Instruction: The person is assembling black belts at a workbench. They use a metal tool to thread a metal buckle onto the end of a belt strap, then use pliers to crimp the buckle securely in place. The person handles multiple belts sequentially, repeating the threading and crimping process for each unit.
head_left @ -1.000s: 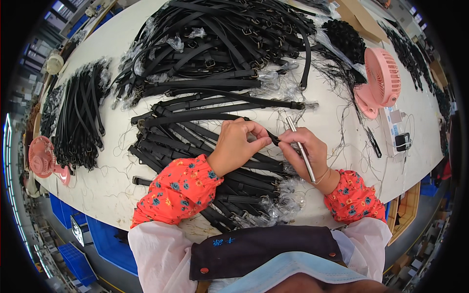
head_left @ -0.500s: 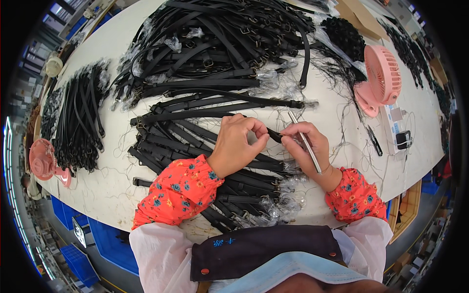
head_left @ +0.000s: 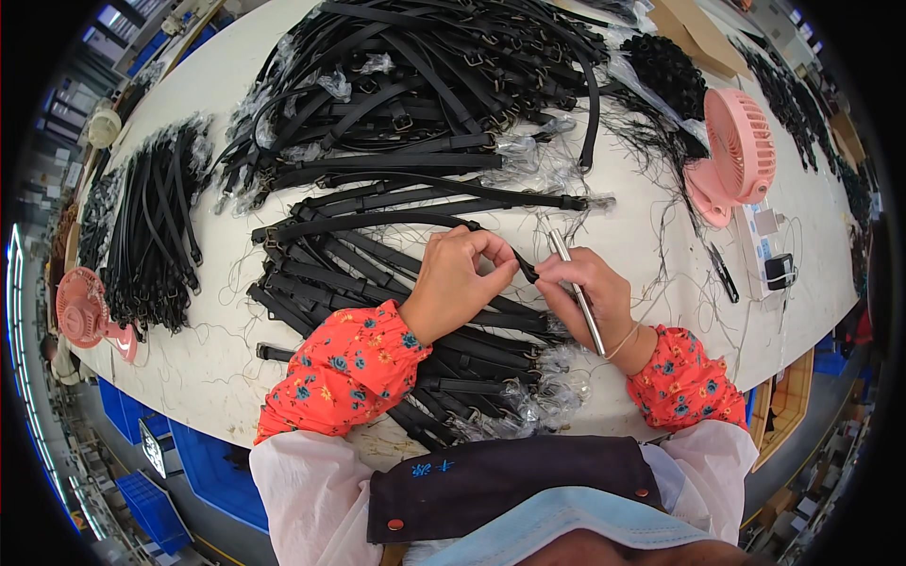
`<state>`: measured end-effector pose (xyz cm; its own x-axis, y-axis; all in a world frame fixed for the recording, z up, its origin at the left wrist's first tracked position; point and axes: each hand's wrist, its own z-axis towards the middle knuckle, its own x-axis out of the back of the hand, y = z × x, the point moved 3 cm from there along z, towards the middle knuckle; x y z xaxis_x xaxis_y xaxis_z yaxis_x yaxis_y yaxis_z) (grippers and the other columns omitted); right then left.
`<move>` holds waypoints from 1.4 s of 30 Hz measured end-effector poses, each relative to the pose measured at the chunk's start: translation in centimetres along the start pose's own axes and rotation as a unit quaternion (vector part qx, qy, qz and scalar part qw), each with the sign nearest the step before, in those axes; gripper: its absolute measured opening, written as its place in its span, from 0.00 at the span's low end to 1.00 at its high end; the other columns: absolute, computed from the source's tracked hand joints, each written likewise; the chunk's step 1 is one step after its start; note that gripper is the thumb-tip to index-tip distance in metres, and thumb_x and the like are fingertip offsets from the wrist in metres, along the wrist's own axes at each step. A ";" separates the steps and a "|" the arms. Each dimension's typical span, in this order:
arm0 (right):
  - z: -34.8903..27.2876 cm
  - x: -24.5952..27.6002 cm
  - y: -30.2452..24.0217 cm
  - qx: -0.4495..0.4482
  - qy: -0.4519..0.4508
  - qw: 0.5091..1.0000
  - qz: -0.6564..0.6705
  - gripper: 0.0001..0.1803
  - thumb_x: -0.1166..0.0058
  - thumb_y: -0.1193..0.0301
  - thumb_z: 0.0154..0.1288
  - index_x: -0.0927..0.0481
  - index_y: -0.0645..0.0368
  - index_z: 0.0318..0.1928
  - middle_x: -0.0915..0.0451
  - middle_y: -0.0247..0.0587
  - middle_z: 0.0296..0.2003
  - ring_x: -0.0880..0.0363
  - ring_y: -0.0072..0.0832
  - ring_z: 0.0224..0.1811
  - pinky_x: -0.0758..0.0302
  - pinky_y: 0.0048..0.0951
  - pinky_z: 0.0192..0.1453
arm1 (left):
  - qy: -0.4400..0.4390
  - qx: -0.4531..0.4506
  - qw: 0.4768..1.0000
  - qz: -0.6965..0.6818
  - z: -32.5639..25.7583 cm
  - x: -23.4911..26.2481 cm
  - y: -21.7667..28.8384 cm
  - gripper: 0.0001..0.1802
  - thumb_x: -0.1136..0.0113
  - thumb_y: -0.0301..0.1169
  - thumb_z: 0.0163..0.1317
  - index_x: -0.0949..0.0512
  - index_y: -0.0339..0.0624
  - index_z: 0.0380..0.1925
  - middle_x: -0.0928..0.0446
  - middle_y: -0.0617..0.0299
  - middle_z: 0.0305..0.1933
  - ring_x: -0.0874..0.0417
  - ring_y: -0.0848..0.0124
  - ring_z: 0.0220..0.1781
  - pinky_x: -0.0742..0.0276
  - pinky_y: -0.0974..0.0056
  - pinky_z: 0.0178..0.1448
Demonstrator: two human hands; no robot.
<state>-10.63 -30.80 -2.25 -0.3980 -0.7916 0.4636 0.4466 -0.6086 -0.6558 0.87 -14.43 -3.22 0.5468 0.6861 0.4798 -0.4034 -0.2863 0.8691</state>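
A long black belt [head_left: 377,220] runs from its buckle on the left across other belts, its tip bent down between my hands. My left hand [head_left: 458,283] is closed around it, thumb and forefinger curled near the tip. My right hand [head_left: 595,297] is closed on a slim silver pen-like tool [head_left: 592,324], held slanting across the fingers. Its thumb and forefinger meet close to the belt's tip; whether they grip the tip is hard to see. Beneath both hands lies a layer of black belts [head_left: 472,363], several with clear plastic wrapping on their ends.
Farther back is a big heap of black belts [head_left: 425,85]. Another bundle [head_left: 156,226] lies at left beside a pink fan [head_left: 83,307]. At right stand a second pink fan [head_left: 741,146], a white power strip [head_left: 755,247] and a black-handled tool [head_left: 724,272]. Loose threads litter the white table [head_left: 217,373].
My right hand has shifted slightly left toward the belt's tip, and the silver tool has moved left and stands a little steeper. My left hand is almost still.
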 end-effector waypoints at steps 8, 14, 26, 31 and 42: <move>-0.1 0.0 0.1 -0.042 0.005 0.998 0.038 0.16 0.33 0.83 0.59 0.19 0.54 0.46 0.16 0.42 0.38 0.15 0.33 0.35 0.19 0.29 0.39 | 0.033 -0.101 0.991 0.077 -0.2 0.0 0.8 0.05 0.30 0.29 0.49 0.19 0.45 0.24 0.21 0.71 0.23 0.23 0.68 0.30 0.34 0.60 0.47; -0.2 0.2 0.6 -0.117 -0.006 0.990 0.083 0.13 0.33 0.82 0.61 0.19 0.57 0.45 0.17 0.39 0.36 0.17 0.26 0.34 0.22 0.25 0.38 | 0.032 -0.147 0.986 0.071 -0.2 0.0 0.5 0.06 0.31 0.27 0.46 0.21 0.46 0.23 0.26 0.72 0.21 0.30 0.71 0.26 0.35 0.63 0.44; -0.5 0.2 1.2 -0.252 -0.042 0.954 0.156 0.08 0.36 0.78 0.66 0.18 0.60 0.44 0.18 0.34 0.34 0.21 0.17 0.34 0.24 0.22 0.39 | -0.060 -0.077 0.995 0.017 0.2 0.1 0.0 0.06 0.32 0.27 0.47 0.22 0.45 0.23 0.24 0.70 0.22 0.27 0.73 0.25 0.35 0.64 0.49; -0.8 0.1 1.9 -0.288 -0.067 0.944 0.146 0.07 0.37 0.78 0.67 0.18 0.61 0.44 0.17 0.35 0.34 0.20 0.18 0.35 0.23 0.21 0.40 | -0.062 -0.072 0.995 0.037 0.4 -0.4 -0.1 0.06 0.31 0.28 0.48 0.21 0.44 0.24 0.23 0.69 0.22 0.25 0.72 0.26 0.35 0.64 0.48; -0.6 0.9 1.5 -0.248 -0.022 0.902 0.353 0.17 0.56 0.64 0.83 0.26 0.67 0.58 0.17 0.40 0.35 0.18 0.24 0.38 0.20 0.29 0.49 | -0.078 -0.090 0.986 0.117 0.7 -1.0 -0.1 0.05 0.32 0.29 0.50 0.20 0.45 0.24 0.22 0.69 0.21 0.22 0.68 0.30 0.35 0.62 0.49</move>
<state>-10.78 -32.42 -3.19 -0.1177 -0.9803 -0.1587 0.1589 0.1391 -0.9774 0.86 -15.53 -3.66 0.5232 0.5000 0.6901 -0.6481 -0.2924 0.7032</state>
